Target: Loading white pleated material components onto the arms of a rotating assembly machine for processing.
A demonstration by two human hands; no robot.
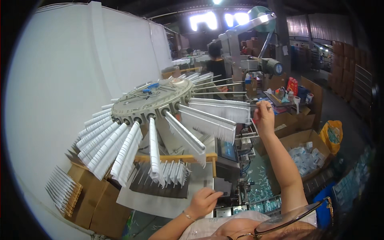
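Observation:
My right hand (264,116) is raised at the right of a round metal carousel (150,100), fingers pinched on the end of a thin metal rod (255,106). Along that rod hangs a row of thin white sheets or packets (224,110). More rods with similar white rows (212,122) fan out around the carousel, drooping at the front. Lower down, my left hand (203,202) is closed beside a dark grey plate (222,186), index fingertip close to its lower edge. Anything inside its curled fingers is hidden.
A dark tray of white-filled rods (172,176) sits below the carousel by a yellowish wooden bar (214,164). Cardboard boxes (96,204) stand at left. At right are an open carton of small clear packs (306,158) and a yellow bag (331,136). Another person (216,64) is behind.

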